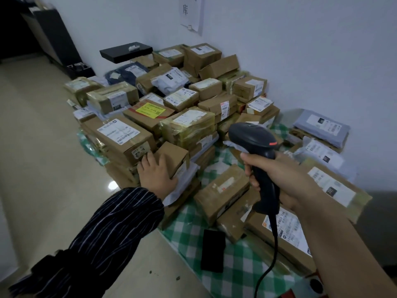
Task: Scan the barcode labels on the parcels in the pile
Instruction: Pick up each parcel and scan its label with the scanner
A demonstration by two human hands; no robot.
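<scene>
While the right hand (285, 175) grips the barcode scanner (255, 147), the left hand (158, 173) sorts out the next parcel.

Right hand's fingers are curled round the handle with the scanner head aimed out over the pile of parcels (189, 108), and its cable (268, 265) hangs down toward the camera. Left hand lies flat, fingers spread, against a small brown box (171, 158) at the near edge of the pile. No label shows on top of it, so I'd guess the hand is there to tip it round and find one. Most of the boxes behind sit label-up, easy targets, like the big one (118, 134) just beside it. Everything's stacked on a green checked cloth (234, 272) on the floor by the wall.
</scene>
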